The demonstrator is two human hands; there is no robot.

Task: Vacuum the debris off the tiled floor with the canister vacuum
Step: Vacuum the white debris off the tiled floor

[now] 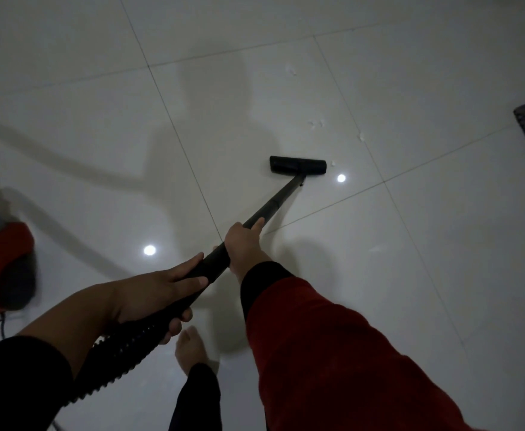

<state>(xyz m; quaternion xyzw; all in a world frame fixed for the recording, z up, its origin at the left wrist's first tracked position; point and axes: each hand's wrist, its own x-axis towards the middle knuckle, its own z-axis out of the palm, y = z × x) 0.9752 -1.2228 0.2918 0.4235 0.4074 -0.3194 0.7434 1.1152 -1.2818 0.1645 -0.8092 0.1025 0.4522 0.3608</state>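
Light: dim, greyish.
Glare: two round lamp reflections on the glossy white tiled floor (379, 73), lower left and right of centre.
Shadows: soft person and hose shapes, centre and left.
Blur: red canister vacuum (3, 265) at left edge smeared.
Edges: grout lines bow.

Floor head (297, 165) lies ahead of the fingers (256, 225); debris (316, 123) lies beyond it. Canister (1, 269) sits far left.
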